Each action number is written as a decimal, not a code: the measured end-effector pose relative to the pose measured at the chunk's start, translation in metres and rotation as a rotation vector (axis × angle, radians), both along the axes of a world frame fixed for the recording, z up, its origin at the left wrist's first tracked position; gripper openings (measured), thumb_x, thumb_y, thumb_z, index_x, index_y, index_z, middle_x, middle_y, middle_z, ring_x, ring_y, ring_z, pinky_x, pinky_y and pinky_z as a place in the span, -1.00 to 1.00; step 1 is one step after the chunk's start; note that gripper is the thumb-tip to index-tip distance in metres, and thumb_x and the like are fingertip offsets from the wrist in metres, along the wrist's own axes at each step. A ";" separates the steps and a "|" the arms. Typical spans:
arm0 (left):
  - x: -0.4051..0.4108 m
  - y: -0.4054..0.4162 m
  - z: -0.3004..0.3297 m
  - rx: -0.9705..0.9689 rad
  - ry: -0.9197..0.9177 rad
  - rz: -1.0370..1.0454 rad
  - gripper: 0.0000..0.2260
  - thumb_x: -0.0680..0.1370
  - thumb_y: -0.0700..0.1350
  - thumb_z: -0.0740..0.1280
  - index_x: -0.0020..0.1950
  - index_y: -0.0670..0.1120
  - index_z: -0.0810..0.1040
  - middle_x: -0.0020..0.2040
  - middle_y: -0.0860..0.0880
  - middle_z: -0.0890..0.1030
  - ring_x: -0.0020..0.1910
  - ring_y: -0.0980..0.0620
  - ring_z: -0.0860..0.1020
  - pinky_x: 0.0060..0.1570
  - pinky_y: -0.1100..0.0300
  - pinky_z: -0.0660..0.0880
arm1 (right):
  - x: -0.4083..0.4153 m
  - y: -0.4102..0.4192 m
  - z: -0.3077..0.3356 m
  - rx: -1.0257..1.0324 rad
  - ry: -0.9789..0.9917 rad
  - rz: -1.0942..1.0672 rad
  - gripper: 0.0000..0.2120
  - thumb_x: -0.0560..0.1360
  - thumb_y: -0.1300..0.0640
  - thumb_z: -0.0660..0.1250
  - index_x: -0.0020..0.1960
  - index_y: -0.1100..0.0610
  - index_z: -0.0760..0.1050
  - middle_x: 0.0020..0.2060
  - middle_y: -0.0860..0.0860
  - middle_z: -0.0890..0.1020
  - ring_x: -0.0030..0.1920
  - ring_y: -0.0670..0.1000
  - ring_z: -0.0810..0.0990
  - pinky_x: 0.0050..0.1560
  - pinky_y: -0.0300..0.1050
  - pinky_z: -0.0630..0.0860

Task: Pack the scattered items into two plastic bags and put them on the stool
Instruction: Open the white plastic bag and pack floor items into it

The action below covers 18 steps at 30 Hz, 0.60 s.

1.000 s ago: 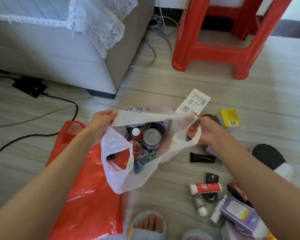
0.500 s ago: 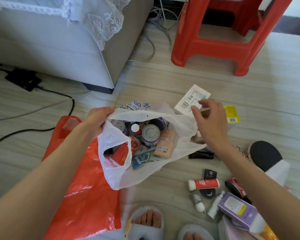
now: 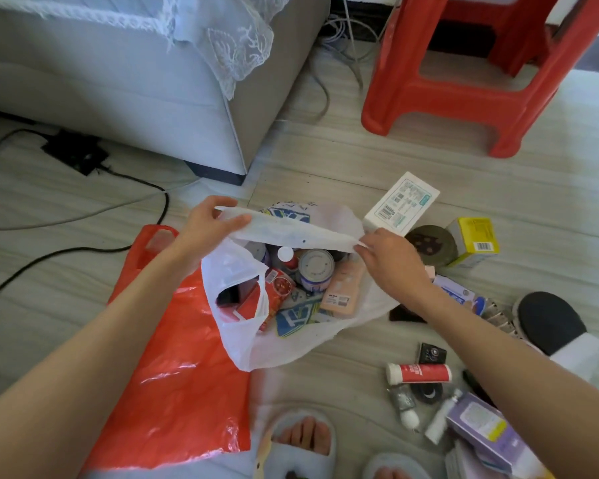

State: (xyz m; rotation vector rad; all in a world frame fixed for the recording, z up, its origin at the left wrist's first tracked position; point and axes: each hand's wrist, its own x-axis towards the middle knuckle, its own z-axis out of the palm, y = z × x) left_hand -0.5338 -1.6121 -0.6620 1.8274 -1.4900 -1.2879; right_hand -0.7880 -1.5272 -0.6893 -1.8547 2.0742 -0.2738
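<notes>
Pinched between thumb and fingertips of the left hand (image 3: pixel 204 226), one end of the white plastic bag (image 3: pixel 291 344)'s far rim, pulled up and taut. Pinched likewise at the other end of that same strip by the right hand (image 3: pixel 388 261), fingers curled down onto the thin plastic, so the rim stretched in a straight band between both hands above the bag's mouth. Below the band, the bag resting on the wooden floor (image 3: pixel 550 174), open, near handle loop sagging toward the feet. Inside, visible: a tin can (image 3: pixel 316 269) lying top-up, a peach-coloured box (image 3: pixel 343 292) tilted beside it under the right wrist, a red packet (image 3: pixel 277 288), a white-capped bottle (image 3: pixel 286 254), blue-and-white packaging (image 3: pixel 296 314). Under and to the left of the white bag, a red plastic bag (image 3: pixel 173 375) lying flat. To the right, loose on the floor: a white barcoded box (image 3: pixel 402 203) just beyond the right fingers, a dark round tin (image 3: pixel 433 245), a yellow box (image 3: pixel 474 240), a red-and-white tube (image 3: pixel 419 373), a purple box (image 3: pixel 484 433). Farther off, the red stool (image 3: pixel 464 95) upright, well apart from both bags; a grey sofa (image 3: pixel 135 91) at upper left.
</notes>
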 end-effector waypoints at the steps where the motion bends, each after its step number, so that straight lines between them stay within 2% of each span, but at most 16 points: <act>1: -0.001 0.005 -0.003 -0.063 -0.093 -0.050 -0.62 0.45 -0.06 0.42 0.22 -0.06 0.43 0.07 -0.07 0.49 -0.07 0.04 0.49 -0.09 0.21 0.45 | 0.001 -0.001 0.003 0.038 -0.164 -0.078 -0.74 0.57 0.12 0.19 0.07 0.26 0.56 -0.03 0.14 0.59 0.01 0.15 0.52 -0.06 -0.06 0.41; 4: 0.000 0.024 -0.014 -0.242 -0.316 -0.095 -0.54 0.41 -0.02 0.44 0.25 -0.08 0.39 0.20 -0.09 0.43 0.18 -0.06 0.41 0.19 -0.01 0.38 | -0.003 -0.005 0.012 0.247 -0.725 -0.325 -0.78 0.51 0.17 0.30 0.11 0.22 0.55 -0.08 0.06 0.59 -0.15 -0.01 0.53 -0.21 -0.22 0.45; 6: 0.007 0.033 -0.019 -0.314 -0.352 -0.053 -0.54 0.41 -0.06 0.44 0.25 -0.13 0.40 0.20 -0.14 0.45 0.21 -0.14 0.39 0.20 -0.05 0.36 | -0.009 -0.003 0.017 0.353 -0.933 -0.358 -0.76 0.49 0.18 0.34 0.14 0.22 0.53 -0.07 0.10 0.62 -0.18 -0.04 0.58 -0.25 -0.32 0.54; 8: 0.016 0.039 -0.023 -0.336 -0.391 -0.005 -0.56 0.42 -0.10 0.43 0.24 -0.16 0.41 0.14 -0.17 0.49 0.16 -0.18 0.42 0.15 -0.05 0.39 | -0.014 0.000 0.020 0.355 -0.933 -0.330 -0.77 0.49 0.17 0.35 0.12 0.20 0.54 -0.07 0.10 0.65 -0.16 -0.03 0.61 -0.21 -0.33 0.57; 11: 0.029 0.041 -0.017 -0.341 -0.475 0.032 -0.74 0.46 -0.15 0.36 0.11 -0.20 0.53 -0.02 -0.20 0.56 0.05 -0.20 0.49 0.01 0.03 0.39 | -0.017 -0.001 0.020 0.340 -0.920 -0.317 -0.80 0.49 0.15 0.34 0.08 0.19 0.58 -0.13 0.05 0.66 -0.16 -0.04 0.63 -0.16 -0.31 0.58; 14: 0.039 0.036 -0.003 -0.292 -0.519 0.061 -0.81 0.51 -0.17 0.28 0.05 -0.20 0.60 -0.11 -0.19 0.62 -0.04 -0.19 0.55 -0.02 0.08 0.42 | -0.018 -0.002 0.022 0.376 -0.958 -0.317 -0.85 0.53 0.13 0.28 -0.01 0.16 0.59 -0.16 0.02 0.67 -0.15 -0.02 0.64 -0.07 -0.20 0.59; 16: 0.044 0.033 -0.001 -0.159 -0.383 0.057 -0.83 0.52 -0.19 0.28 0.05 -0.18 0.61 -0.11 -0.15 0.63 -0.05 -0.10 0.60 -0.01 0.09 0.52 | -0.016 -0.004 0.022 0.368 -1.063 -0.386 -0.86 0.56 0.15 0.24 -0.08 0.12 0.57 -0.23 0.00 0.65 -0.23 -0.05 0.63 -0.13 -0.19 0.54; 18: 0.046 0.031 0.000 0.093 -0.033 0.130 -0.85 0.56 -0.26 0.21 0.04 -0.17 0.56 -0.27 -0.04 0.63 -0.29 0.13 0.62 -0.26 0.27 0.57 | -0.014 -0.008 0.023 0.344 -1.188 -0.484 -0.87 0.56 0.19 0.23 -0.11 0.15 0.54 -0.24 0.03 0.63 -0.28 -0.04 0.59 -0.20 -0.18 0.50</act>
